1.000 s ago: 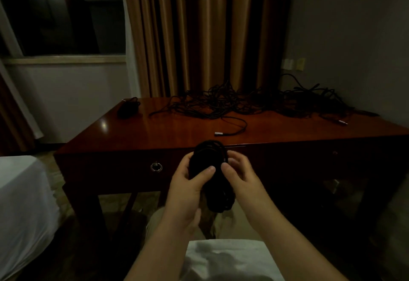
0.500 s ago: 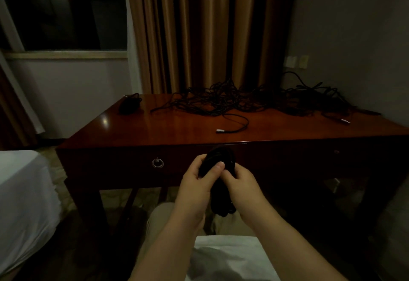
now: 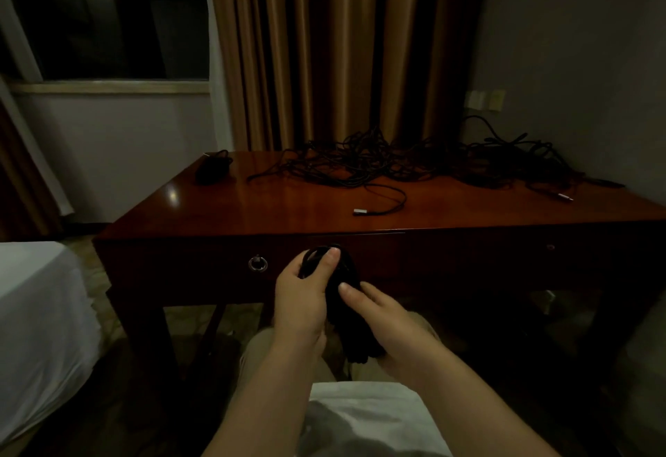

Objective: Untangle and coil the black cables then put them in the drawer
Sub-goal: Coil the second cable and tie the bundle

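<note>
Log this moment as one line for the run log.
left hand: grips cable bundle | right hand: holds bundle | cable tangle: on desk | drawer: closed

The room is dim and warm-toned, with grain in the dark areas. A small glare spot sits on the polished desk top (image 3: 223, 211) at centre left. The window (image 3: 108, 17) at upper left is black. Below the desk, deep shadow swallows detail. Straight lines bow toward the frame edges, and the corners look soft.

Bare forearms, white shirt (image 3: 364, 417) with a dark print, khaki trousers (image 3: 266, 352)
</note>
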`<action>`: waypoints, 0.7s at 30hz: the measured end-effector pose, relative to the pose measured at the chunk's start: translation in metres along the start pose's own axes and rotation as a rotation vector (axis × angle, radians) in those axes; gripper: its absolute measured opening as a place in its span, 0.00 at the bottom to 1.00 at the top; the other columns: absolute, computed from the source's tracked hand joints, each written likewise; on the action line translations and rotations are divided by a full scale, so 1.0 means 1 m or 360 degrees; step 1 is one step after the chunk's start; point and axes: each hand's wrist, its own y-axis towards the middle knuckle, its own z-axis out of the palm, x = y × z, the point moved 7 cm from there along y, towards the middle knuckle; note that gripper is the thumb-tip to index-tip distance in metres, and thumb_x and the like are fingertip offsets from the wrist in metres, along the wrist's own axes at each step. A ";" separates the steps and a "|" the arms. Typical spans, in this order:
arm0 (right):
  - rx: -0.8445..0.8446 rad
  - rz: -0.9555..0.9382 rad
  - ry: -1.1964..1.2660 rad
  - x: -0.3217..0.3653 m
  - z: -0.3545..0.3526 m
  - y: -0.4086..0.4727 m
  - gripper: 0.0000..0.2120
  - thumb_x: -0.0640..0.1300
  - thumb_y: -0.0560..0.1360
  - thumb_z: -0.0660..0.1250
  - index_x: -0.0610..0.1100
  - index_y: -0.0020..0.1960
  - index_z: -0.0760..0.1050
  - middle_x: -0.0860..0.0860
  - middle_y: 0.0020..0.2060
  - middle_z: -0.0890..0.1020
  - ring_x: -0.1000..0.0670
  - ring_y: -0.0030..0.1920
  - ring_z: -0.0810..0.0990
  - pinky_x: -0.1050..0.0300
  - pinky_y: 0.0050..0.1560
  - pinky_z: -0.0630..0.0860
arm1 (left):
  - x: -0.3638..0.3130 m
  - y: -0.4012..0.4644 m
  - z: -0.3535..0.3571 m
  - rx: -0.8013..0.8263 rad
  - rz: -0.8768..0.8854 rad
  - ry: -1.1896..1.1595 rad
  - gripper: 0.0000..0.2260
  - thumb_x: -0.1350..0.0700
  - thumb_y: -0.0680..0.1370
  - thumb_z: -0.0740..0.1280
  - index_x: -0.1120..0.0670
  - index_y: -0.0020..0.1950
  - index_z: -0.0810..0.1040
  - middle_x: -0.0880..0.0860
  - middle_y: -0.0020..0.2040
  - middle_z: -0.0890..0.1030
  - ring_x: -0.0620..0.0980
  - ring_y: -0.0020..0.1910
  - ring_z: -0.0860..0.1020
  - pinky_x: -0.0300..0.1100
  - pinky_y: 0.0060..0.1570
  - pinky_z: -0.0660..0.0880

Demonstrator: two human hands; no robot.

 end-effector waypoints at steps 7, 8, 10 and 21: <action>-0.0132 -0.0242 -0.0687 0.003 0.013 -0.002 0.09 0.48 0.78 0.63 0.46 0.57 0.69 0.50 0.44 0.78 0.53 0.41 0.78 0.57 0.42 0.76 | 0.011 0.013 -0.020 -0.0266 -0.0040 0.0079 0.06 0.57 0.77 0.67 0.56 0.40 0.79 0.55 0.39 0.80 0.57 0.45 0.79 0.54 0.49 0.77; -0.0146 -0.0291 -0.0852 0.005 0.014 -0.002 0.11 0.49 0.78 0.62 0.46 0.58 0.68 0.52 0.44 0.77 0.54 0.41 0.77 0.60 0.41 0.74 | 0.014 0.014 -0.021 -0.0289 -0.0081 0.0060 0.06 0.57 0.77 0.67 0.56 0.41 0.78 0.56 0.40 0.80 0.58 0.46 0.79 0.54 0.50 0.77; -0.0165 -0.0364 -0.1079 0.005 0.016 -0.002 0.13 0.50 0.78 0.62 0.47 0.59 0.65 0.53 0.44 0.76 0.54 0.43 0.76 0.59 0.43 0.74 | 0.019 0.017 -0.023 -0.0307 -0.0139 0.0050 0.06 0.57 0.78 0.67 0.57 0.41 0.78 0.58 0.42 0.79 0.59 0.47 0.79 0.55 0.52 0.77; -0.0074 -0.0364 -0.0978 0.003 0.008 0.000 0.18 0.50 0.77 0.64 0.49 0.65 0.63 0.55 0.51 0.76 0.59 0.48 0.77 0.64 0.47 0.76 | 0.022 0.024 -0.019 -0.0161 -0.0237 -0.0024 0.04 0.56 0.77 0.68 0.57 0.47 0.78 0.58 0.46 0.79 0.58 0.49 0.79 0.49 0.43 0.77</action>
